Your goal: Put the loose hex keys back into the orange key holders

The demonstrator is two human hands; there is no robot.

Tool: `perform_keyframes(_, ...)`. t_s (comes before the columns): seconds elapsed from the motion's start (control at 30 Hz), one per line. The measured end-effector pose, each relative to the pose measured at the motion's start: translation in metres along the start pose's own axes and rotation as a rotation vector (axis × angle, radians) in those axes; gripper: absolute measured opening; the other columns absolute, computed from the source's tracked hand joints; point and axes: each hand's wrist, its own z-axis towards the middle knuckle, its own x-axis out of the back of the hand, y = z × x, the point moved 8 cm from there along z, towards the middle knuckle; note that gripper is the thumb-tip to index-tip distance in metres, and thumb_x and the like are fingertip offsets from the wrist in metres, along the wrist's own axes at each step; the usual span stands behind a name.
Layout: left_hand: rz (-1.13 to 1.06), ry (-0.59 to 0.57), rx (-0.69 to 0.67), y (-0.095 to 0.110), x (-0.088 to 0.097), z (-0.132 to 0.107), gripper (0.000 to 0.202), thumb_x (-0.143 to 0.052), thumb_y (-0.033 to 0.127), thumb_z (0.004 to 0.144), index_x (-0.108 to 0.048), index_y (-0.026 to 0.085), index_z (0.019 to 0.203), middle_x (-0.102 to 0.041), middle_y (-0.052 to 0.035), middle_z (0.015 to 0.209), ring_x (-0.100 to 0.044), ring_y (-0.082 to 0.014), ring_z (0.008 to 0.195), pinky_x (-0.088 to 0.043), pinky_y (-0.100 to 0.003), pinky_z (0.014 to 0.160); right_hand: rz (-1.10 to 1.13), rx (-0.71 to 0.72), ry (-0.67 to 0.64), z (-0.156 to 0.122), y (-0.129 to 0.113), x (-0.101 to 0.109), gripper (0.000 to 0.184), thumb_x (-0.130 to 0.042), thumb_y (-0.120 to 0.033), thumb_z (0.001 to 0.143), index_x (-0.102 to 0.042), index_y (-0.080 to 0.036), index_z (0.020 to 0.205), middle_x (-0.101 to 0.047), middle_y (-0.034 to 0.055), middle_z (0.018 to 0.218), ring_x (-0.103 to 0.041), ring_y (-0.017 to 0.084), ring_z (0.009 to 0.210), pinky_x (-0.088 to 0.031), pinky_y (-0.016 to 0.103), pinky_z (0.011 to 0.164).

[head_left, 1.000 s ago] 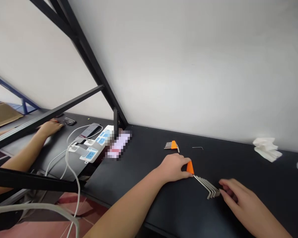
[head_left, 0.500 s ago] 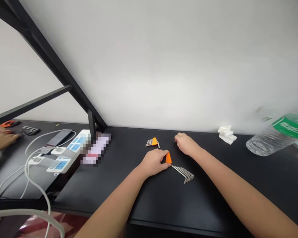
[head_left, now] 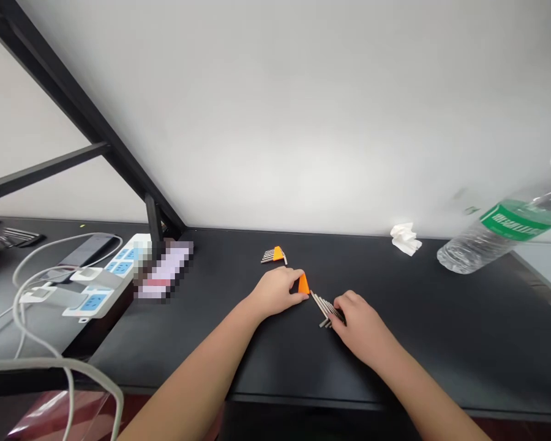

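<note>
My left hand [head_left: 278, 293] pinches an orange hex key holder [head_left: 303, 284] between thumb and fingers, low over the black table. Just to its right lies a slanted row of several silver hex keys [head_left: 320, 302], their long ends pointing toward the holder. My right hand [head_left: 356, 321] has its fingers and thumb closed around the bent-end side of this row, hiding part of it. Behind my left hand, a second orange holder [head_left: 278, 253] rests on the table with several hex keys in it.
On the left are a white power strip [head_left: 119, 269] with cables, a dark phone [head_left: 85, 254] and a blurred light rectangular item [head_left: 169, 269] by a black frame post [head_left: 153, 220]. Crumpled tissue [head_left: 405, 239] and a tilted plastic bottle [head_left: 500, 229] are at the right.
My right hand has come from the back of the table, where it pinched a thin piece, to the row of hex keys. My left hand keeps the orange holder. The view has shifted slightly.
</note>
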Motion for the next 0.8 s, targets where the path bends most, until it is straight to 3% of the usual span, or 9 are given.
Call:
perform_keyframes(0.13, -0.02, 0.032, 0.015, 0.001, 0.002, -0.003, 0.026, -0.074, 0.043, 0.082, -0.062, 0.023, 0.091, -0.065, -0.0004, 0.084, -0.06, -0.0195, 0.078, -0.036, -0.029, 0.062, -0.138, 0.012, 0.021, 0.01, -0.007, -0.002, 0.011, -0.055, -0.014, 0.091, -0.061, -0.019, 0.084, -0.061, 0.0088, 0.093, -0.059, 0.024, 0.089, -0.047, 0.034, 0.077)
perform_keyframes(0.37, -0.03, 0.043, -0.011, 0.002, 0.003, -0.004, 0.026, -0.074, 0.043, 0.082, -0.06, 0.023, 0.088, -0.064, 0.0002, 0.083, -0.06, -0.0185, 0.075, -0.035, -0.029, 0.06, -0.115, 0.242, -0.009, 0.042, 0.001, 0.014, 0.018, -0.05, -0.012, 0.097, -0.067, -0.018, 0.096, -0.063, 0.0081, 0.101, -0.06, 0.022, 0.095, -0.049, 0.034, 0.087)
perform_keyframes(0.47, -0.034, 0.041, -0.005, 0.002, 0.005, -0.004, 0.026, -0.073, 0.045, 0.082, -0.06, 0.023, 0.087, -0.065, 0.0001, 0.083, -0.06, -0.0188, 0.076, -0.035, -0.029, 0.06, -0.06, 0.208, 0.076, 0.037, 0.009, 0.026, 0.013, -0.053, -0.017, 0.096, -0.064, -0.02, 0.101, -0.063, 0.0068, 0.104, -0.06, 0.021, 0.095, -0.049, 0.033, 0.084)
perform_keyframes(0.53, -0.033, 0.028, 0.008, 0.003, 0.005, -0.004, 0.027, -0.072, 0.047, 0.083, -0.059, 0.023, 0.086, -0.065, -0.0001, 0.083, -0.061, -0.0197, 0.077, -0.036, -0.029, 0.06, -0.055, 0.147, 0.175, 0.022, 0.009, 0.029, 0.008, -0.054, -0.021, 0.096, -0.061, -0.021, 0.091, -0.062, 0.0059, 0.1, -0.06, 0.021, 0.094, -0.049, 0.034, 0.083)
perform_keyframes(0.6, -0.025, 0.009, 0.017, 0.003, 0.005, -0.004, 0.027, -0.072, 0.047, 0.083, -0.06, 0.023, 0.086, -0.065, -0.0006, 0.084, -0.062, -0.0204, 0.078, -0.036, -0.03, 0.061, -0.042, 0.084, 0.215, 0.005, 0.004, 0.022, 0.011, -0.058, -0.028, 0.096, -0.058, -0.022, 0.086, -0.062, 0.0041, 0.094, -0.06, 0.021, 0.088, -0.048, 0.033, 0.077)
perform_keyframes(0.67, -0.015, -0.004, 0.016, 0.004, 0.004, -0.003, 0.026, -0.072, 0.046, 0.083, -0.06, 0.023, 0.088, -0.065, -0.0009, 0.086, -0.062, -0.0203, 0.08, -0.037, -0.03, 0.062, -0.034, 0.055, 0.17, -0.008, -0.006, 0.005, 0.014, -0.061, -0.036, 0.095, -0.06, -0.023, 0.09, -0.062, 0.0036, 0.094, -0.061, 0.02, 0.083, -0.046, 0.032, 0.069)
perform_keyframes(0.8, -0.011, -0.009, 0.023, 0.005, 0.004, -0.002, 0.025, -0.072, 0.045, 0.084, -0.06, 0.022, 0.087, -0.065, -0.0005, 0.085, -0.062, -0.0194, 0.078, -0.037, -0.031, 0.061, -0.192, 0.056, 0.149, -0.01, -0.025, -0.011, 0.019, -0.051, -0.024, 0.097, -0.06, -0.021, 0.081, -0.063, 0.0054, 0.088, -0.06, 0.022, 0.08, -0.043, 0.035, 0.073)
